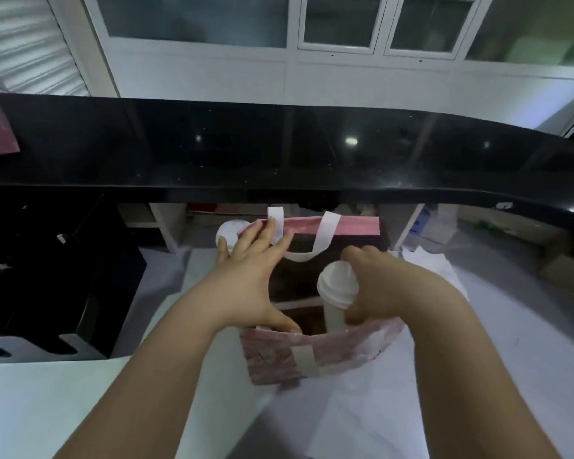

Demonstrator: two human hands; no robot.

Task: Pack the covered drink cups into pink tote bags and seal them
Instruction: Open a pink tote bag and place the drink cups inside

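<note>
At frame centre the left hand [246, 276], fingers spread, is bracing open the pink tote bag [279, 354] on the desk [80, 392] while the right hand [375, 279], fingers curled round a lidded drink cup [338, 286], is holding it in the bag's mouth, so the packing step likely calls next for seating it upright.

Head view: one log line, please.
step: loading | left hand: spreads pink tote bag open | right hand: holds lidded cup in bag mouth | second cup: behind bag

No writing can be read. The pink bag [272, 356] below the right hand [381, 286] shows a blurred pattern; blue print [415, 224] beyond that hand is too small.
</note>
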